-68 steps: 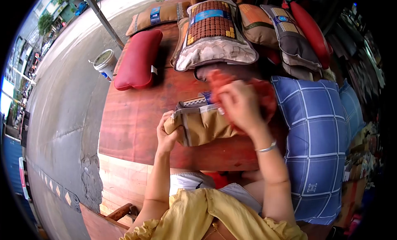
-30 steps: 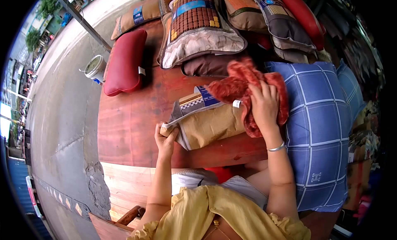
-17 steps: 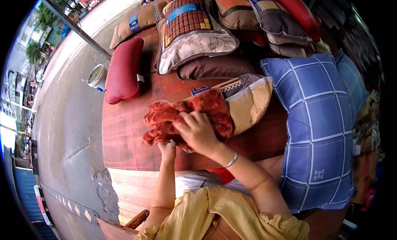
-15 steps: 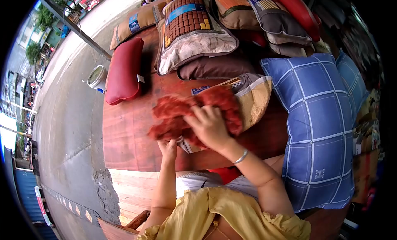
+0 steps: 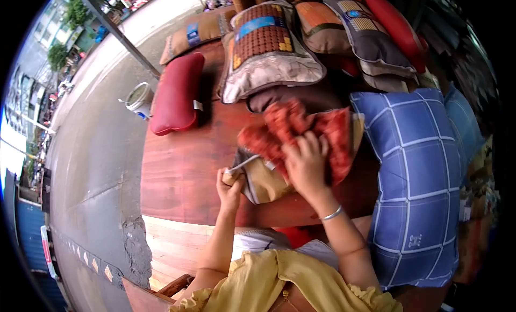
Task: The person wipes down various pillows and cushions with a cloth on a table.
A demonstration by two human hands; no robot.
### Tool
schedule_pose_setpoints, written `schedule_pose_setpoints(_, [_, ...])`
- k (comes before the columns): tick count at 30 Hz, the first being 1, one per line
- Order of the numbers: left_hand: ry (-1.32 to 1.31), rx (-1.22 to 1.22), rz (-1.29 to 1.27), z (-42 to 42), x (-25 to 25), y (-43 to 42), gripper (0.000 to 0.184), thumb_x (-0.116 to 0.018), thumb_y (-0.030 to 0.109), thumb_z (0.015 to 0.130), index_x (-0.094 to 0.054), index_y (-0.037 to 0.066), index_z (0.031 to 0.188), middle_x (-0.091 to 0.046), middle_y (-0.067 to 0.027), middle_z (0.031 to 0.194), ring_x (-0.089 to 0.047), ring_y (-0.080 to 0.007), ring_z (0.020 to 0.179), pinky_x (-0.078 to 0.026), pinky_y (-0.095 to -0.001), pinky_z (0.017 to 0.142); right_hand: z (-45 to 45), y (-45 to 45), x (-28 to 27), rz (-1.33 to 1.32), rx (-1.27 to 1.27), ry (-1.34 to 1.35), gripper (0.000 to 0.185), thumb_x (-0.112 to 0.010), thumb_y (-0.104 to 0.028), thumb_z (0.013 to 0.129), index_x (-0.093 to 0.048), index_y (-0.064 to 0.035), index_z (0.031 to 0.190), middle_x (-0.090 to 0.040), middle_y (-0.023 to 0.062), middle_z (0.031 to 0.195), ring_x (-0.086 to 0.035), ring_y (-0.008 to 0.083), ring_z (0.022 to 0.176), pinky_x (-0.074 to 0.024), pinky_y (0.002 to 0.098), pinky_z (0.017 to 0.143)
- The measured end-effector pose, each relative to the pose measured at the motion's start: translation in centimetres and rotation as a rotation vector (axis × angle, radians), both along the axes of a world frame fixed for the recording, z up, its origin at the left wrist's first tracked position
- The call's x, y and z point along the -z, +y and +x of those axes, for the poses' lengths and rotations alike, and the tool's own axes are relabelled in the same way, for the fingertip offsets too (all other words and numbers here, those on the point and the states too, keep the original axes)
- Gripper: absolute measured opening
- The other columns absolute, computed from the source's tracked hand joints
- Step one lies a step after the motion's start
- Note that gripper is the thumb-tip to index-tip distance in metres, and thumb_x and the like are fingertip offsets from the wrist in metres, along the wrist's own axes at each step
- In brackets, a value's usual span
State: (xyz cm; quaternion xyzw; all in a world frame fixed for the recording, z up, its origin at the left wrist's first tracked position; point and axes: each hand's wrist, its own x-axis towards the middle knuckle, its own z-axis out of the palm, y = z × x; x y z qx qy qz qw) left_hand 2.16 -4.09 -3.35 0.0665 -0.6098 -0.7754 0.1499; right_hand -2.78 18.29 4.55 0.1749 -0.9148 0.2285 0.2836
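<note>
A crumpled red cloth (image 5: 338, 145) lies bunched over a tan and grey pillow (image 5: 271, 185) on the reddish wooden table. My right hand (image 5: 306, 158), with a silver bangle at the wrist, presses down on the cloth with bent fingers and grips it. My left hand (image 5: 230, 185) is closed around the near-left corner of the pillow, where a pale edging shows. Much of the pillow's upper face is hidden by the cloth and my right hand. Cloth and fingers are slightly blurred.
Left of the work lies a red bolster pillow (image 5: 180, 94). Behind are a brown beaded pillow (image 5: 263, 37) and several others. A blue checked pillow (image 5: 414, 188) lies close on the right. A white bucket (image 5: 141, 99) stands beyond the table's (image 5: 177, 177) left edge.
The cloth and my right hand have moved to the right across the pillow, baring its tan near side. My left hand still holds the corner. The camera view has shifted slightly.
</note>
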Motion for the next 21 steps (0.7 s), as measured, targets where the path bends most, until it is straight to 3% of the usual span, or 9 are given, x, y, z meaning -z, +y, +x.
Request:
schedule_pose_setpoints(3, [0.111, 0.024, 0.063, -0.3, 0.5, 0.2, 0.046, -0.065, -0.004, 0.084, -0.050, 0.006, 0.127, -0.063, -0.0050, 0.112, -0.061, -0.0138, 0.101, -0.051, -0.0293, 0.088, 2.4, -6.5, 1.0, -0.085, -0.237, 0.023, 0.017, -0.062, -0.019, 0.086, -0.065, -0.0141, 0.102, -0.058, 0.0120, 0.114, -0.050, 0.0334, 0.122, -0.0319, 0.0623, 0.105])
schedule_pose_setpoints(4, [0.037, -0.026, -0.133, 0.0, 2.0, -1.0, 0.048, -0.063, 0.002, 0.089, -0.049, 0.004, 0.135, -0.061, -0.0076, 0.123, -0.060, -0.0185, 0.113, -0.049, -0.0342, 0.098, 2.8, -7.8, 1.0, -0.142, -0.298, 0.033, 0.022, -0.062, -0.020, 0.086, -0.064, -0.0143, 0.108, -0.058, 0.0131, 0.119, -0.049, 0.0324, 0.124, -0.0318, 0.0622, 0.105])
schedule_pose_setpoints(5, [0.003, -0.093, -0.090, 0.1, 5.2, -1.5, 0.045, -0.062, 0.005, 0.090, -0.050, 0.004, 0.133, -0.061, -0.0083, 0.125, -0.059, -0.0201, 0.115, -0.048, -0.0357, 0.100, 2.6, -8.1, 1.1, -0.121, -0.313, 0.030, 0.030, -0.066, -0.019, 0.083, -0.063, -0.0161, 0.113, -0.056, 0.0136, 0.123, -0.047, 0.0325, 0.127, -0.0301, 0.0611, 0.106])
schedule_pose_setpoints(8, [-0.082, -0.101, -0.163, 1.0, 2.6, -0.7, 0.039, -0.062, 0.008, 0.091, -0.054, 0.003, 0.129, -0.059, -0.0113, 0.130, -0.057, -0.0227, 0.118, -0.046, -0.0386, 0.103, 1.1, -6.6, 1.9, -0.083, -0.363, 0.003, 0.042, -0.072, -0.018, 0.079, -0.061, -0.0181, 0.119, -0.054, 0.0140, 0.131, -0.045, 0.0313, 0.131, -0.0295, 0.0575, 0.108])
schedule_pose_setpoints(9, [0.070, 0.015, -0.180, 0.8, 4.0, -1.7, 0.041, -0.062, 0.010, 0.093, -0.053, 0.003, 0.132, -0.061, -0.0108, 0.127, -0.059, -0.0227, 0.115, -0.049, -0.0386, 0.099, 0.9, -5.1, 0.7, -0.031, -0.326, 0.005, 0.029, -0.065, -0.018, 0.085, -0.063, -0.0155, 0.114, -0.059, 0.0149, 0.127, -0.048, 0.0318, 0.129, -0.0341, 0.0560, 0.106])
schedule_pose_setpoints(10, [0.163, 0.122, 0.028, 0.6, 3.2, -1.5, 0.032, -0.065, 0.007, 0.092, -0.056, 0.004, 0.123, -0.065, -0.0073, 0.115, -0.062, -0.0175, 0.103, -0.052, -0.0336, 0.090, 0.3, -3.7, 0.4, 0.006, -0.268, 0.015, 0.025, -0.065, -0.019, 0.086, -0.063, -0.0142, 0.110, -0.059, 0.0146, 0.126, -0.049, 0.0314, 0.128, -0.0348, 0.0565, 0.105])
schedule_pose_setpoints(13, [0.011, 0.017, -0.016, -0.1, 0.9, -0.2, 0.030, -0.067, -0.008, 0.085, -0.053, 0.008, 0.106, -0.061, 0.0007, 0.097, -0.059, -0.0080, 0.089, -0.052, -0.0249, 0.080, -1.6, 2.6, -0.8, 0.131, 0.011, 0.024, 0.021, -0.063, -0.016, 0.087, -0.063, -0.0106, 0.107, -0.058, 0.0157, 0.127, -0.049, 0.0330, 0.127, -0.0350, 0.0571, 0.104])
schedule_pose_setpoints(15, [0.016, 0.021, 0.019, -0.1, 0.1, 0.4, 0.028, -0.071, -0.003, 0.086, -0.054, 0.008, 0.106, -0.060, 0.0021, 0.095, -0.057, -0.0067, 0.087, -0.049, -0.0237, 0.078, -2.4, 6.5, -0.9, 0.218, 0.132, -0.050, 0.034, -0.062, -0.015, 0.088, -0.062, -0.0111, 0.122, -0.055, 0.0183, 0.133, -0.043, 0.0344, 0.134, -0.0300, 0.0544, 0.111])
schedule_pose_setpoints(21, [0.036, 0.059, 0.028, -0.3, 0.6, 0.9, 0.028, -0.067, -0.006, 0.088, -0.051, 0.011, 0.104, -0.059, 0.0034, 0.095, -0.056, -0.0041, 0.088, -0.049, -0.0220, 0.078, -2.2, 5.3, -0.2, 0.195, 0.211, -0.055, 0.027, -0.057, -0.021, 0.095, -0.064, -0.0104, 0.119, -0.057, 0.0154, 0.131, -0.041, 0.0311, 0.136, -0.0242, 0.0541, 0.113])
